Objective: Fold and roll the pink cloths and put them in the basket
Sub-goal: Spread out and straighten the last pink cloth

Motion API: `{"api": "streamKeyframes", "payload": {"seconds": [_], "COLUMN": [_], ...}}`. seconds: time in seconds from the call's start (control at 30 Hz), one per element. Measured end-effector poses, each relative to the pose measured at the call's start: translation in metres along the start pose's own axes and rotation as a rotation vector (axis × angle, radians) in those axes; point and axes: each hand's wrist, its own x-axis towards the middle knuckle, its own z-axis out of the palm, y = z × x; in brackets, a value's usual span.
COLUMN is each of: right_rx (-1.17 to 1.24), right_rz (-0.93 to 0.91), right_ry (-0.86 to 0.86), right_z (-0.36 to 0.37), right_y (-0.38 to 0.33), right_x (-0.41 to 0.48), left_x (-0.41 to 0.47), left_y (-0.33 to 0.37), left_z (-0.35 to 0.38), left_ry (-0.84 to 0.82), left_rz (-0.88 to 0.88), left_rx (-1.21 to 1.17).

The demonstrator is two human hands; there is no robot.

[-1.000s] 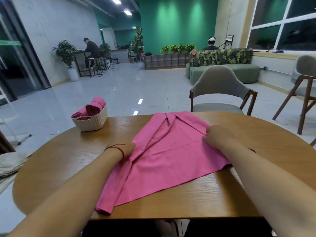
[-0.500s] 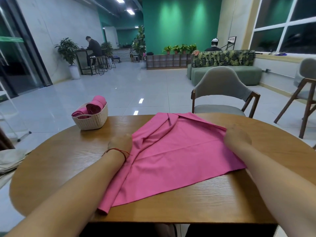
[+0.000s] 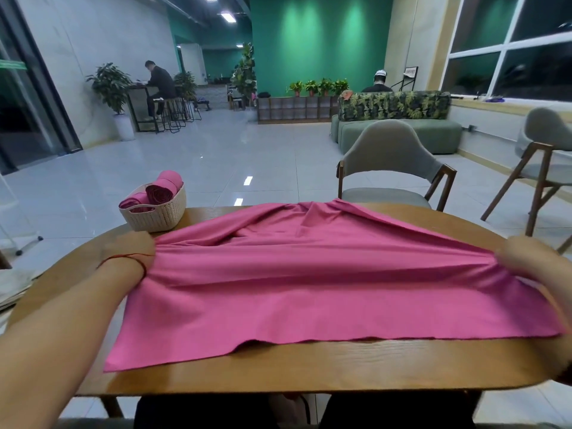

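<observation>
Stretching between left hand (image 3: pixel 136 247) and right hand (image 3: pixel 526 261), both pinching its edges, the pink cloth (image 3: pixel 309 280) is sagging. Soft, light fabric; gripping corners is looking best.

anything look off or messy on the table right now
Nothing damaged or spilled. The pink cloth lies crooked and bunched at its far edge, pulled between left hand and right hand.

Left hand (image 3: pixel 133 253) and right hand (image 3: pixel 526 258) spread wide apart, each fisted, forearms extended

Head camera looks forward and down, close over the table (image 3: pixel 309 370).
</observation>
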Motion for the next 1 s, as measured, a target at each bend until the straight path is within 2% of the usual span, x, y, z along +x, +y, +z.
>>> {"api": "streamKeyframes", "payload": {"seconds": [0.07, 0.2, 0.27, 0.33, 0.37, 0.43, 0.53, 0.63, 0.77, 0.87, 1.0], "right_rx": [-0.041, -0.115, -0.215, -0.369, -0.39, -0.293, 0.045, 0.277, 0.376, 0.326, 0.223], "right_rz": [-0.043, -0.084, -0.136, -0.272, -0.346, -0.484, -0.674, -0.715, -0.576, -0.627, -0.693], "right_ry": [-0.055, -0.007, 0.116, 0.242, 0.32, 0.433, 0.646, 0.604, 0.428, 0.206, -0.039], "right_z": [0.013, -0.003, -0.005, -0.003, 0.0, 0.012, 0.029, 0.041, 0.046, 0.049, 0.048], "right_y": [0.014, -0.005, -0.018, -0.03, -0.036, -0.05, -0.072, -0.075, -0.054, -0.045, -0.037], "right_x": [0.013, -0.048, -0.069, -0.074, -0.072, -0.075, -0.094, -0.115, -0.116, -0.125, -0.141], "left_x": [-0.003, -0.027, -0.045, -0.061, -0.069, -0.08, -0.097, -0.108, -0.111, -0.116, -0.128], "left_y": [-0.002, 0.009, 0.021, 0.04, 0.052, 0.074, 0.092, 0.088, 0.07, 0.053, 0.045], "left_z": [0.01, 0.016, 0.009, 0.002, -0.004, -0.009, -0.008, 0.006, 0.016, 0.026, 0.022], "left_ry": [-0.026, -0.074, 0.016, 0.173, 0.192, 0.109, -0.011, 0.002, -0.013, -0.103, -0.208], "left_rz": [-0.014, -0.032, -0.013, 0.028, 0.03, 0.025, 0.0, 0.006, 0.143, 0.251, 0.293], "left_rx": [0.003, -0.086, -0.162, -0.232, -0.277, -0.4, -0.559, -0.66, -0.82, -0.651, -0.43]}}
